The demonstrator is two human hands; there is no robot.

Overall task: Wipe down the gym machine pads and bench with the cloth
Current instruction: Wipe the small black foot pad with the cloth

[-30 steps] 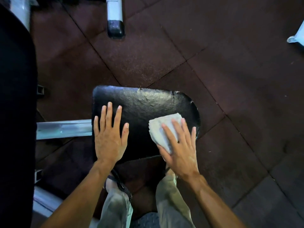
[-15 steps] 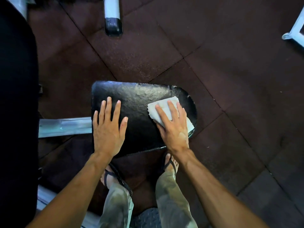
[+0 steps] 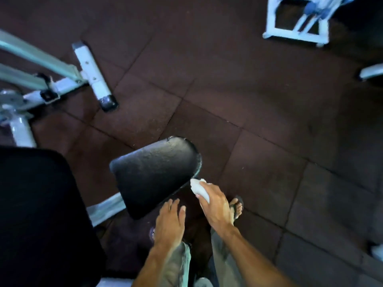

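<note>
A black seat pad (image 3: 153, 172) with a worn, cracked far edge sits low in the middle of the view. My right hand (image 3: 215, 206) grips a bunched white cloth (image 3: 199, 188) just off the pad's right near corner. My left hand (image 3: 169, 222) hovers flat with fingers apart in front of the pad's near edge, holding nothing. A larger black back pad (image 3: 37, 214) fills the lower left.
White machine frame tubes (image 3: 87, 67) and a foot stand at the upper left. Another white frame (image 3: 296, 23) stands at the upper right. Dark rubber floor tiles (image 3: 259, 100) lie all around. My legs and sandalled feet (image 3: 236, 206) are below the hands.
Both hands have come off the seat pad and pulled back toward me. The cloth, flat under my fingers before, is now bunched in my right hand. My view has swung up and right.
</note>
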